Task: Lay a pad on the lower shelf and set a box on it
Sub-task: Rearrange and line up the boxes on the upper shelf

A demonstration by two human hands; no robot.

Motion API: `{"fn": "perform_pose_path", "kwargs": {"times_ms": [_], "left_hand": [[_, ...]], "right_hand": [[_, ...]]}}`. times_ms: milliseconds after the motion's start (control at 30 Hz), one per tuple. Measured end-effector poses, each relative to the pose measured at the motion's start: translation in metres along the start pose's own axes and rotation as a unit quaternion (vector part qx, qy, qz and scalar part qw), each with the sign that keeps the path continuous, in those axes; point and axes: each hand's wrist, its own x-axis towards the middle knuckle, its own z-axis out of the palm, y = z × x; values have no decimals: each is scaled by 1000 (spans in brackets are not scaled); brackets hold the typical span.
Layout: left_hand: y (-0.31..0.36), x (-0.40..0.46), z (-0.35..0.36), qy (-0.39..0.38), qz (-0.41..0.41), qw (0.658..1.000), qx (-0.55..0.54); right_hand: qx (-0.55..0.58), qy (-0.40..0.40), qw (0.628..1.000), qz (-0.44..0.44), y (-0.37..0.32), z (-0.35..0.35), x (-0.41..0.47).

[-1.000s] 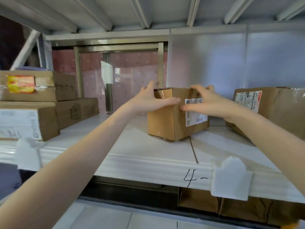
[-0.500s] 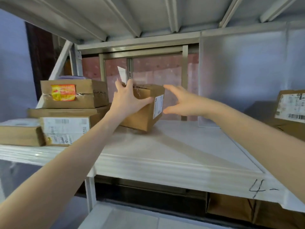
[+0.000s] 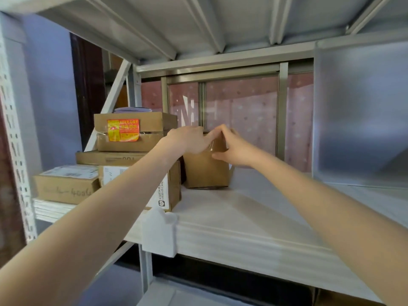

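A small brown cardboard box [image 3: 206, 171] stands on the white padded shelf surface [image 3: 254, 208], close beside a stack of boxes on its left. My left hand [image 3: 187, 139] rests over the box's top left edge. My right hand [image 3: 231, 146] presses on its top right corner, fingers curled against the cardboard. Both hands touch the box and hide its top. The white pad layers show along the shelf's front edge [image 3: 242, 241].
At the left sit a stack of cardboard boxes: one with an orange "KEEP DRY" sticker [image 3: 123, 130], a flat one under it, a labelled box [image 3: 163, 188] and a low box [image 3: 66, 184]. A white tag [image 3: 159, 233] hangs on the shelf edge. A window frame [image 3: 280, 111] stands behind.
The box has moved left along the shelf, from mid-shelf to right beside the stack, and now stands on the surface. Both hands have shifted onto its top.
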Motion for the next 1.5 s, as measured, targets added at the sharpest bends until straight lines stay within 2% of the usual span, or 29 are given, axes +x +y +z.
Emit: {"fn": "perform_pose_path", "kwargs": {"times_ms": [233, 400, 533, 733, 933, 1033, 1133, 1333, 1500], "left_hand": [[-9, 13, -6, -78, -6, 997, -7], [-17, 24, 2, -52, 27, 998, 13], [-19, 25, 3, -41, 55, 997, -28], [-2, 16, -10, 44, 117, 992, 8], [62, -14, -16, 179, 184, 962, -88], [106, -29, -18, 211, 216, 946, -119], [161, -42, -15, 220, 244, 933, -145], [278, -65, -5, 192, 301, 916, -181], [359, -87, -1, 178, 340, 905, -185]], "right_hand": [[-1, 39, 999, 18, 3, 21, 23], [34, 22, 999, 34, 9, 19, 26], [61, 12, 997, 50, 7, 12, 18], [17, 35, 998, 55, 9, -26, -18], [-94, 88, 990, 56, 26, -88, -79], [-144, 116, 981, 58, 42, -128, -118], [-191, 136, 970, 69, 63, -170, -158], [-255, 188, 945, 84, 102, -251, -237], [-262, 229, 930, 115, 134, -306, -297]]}}
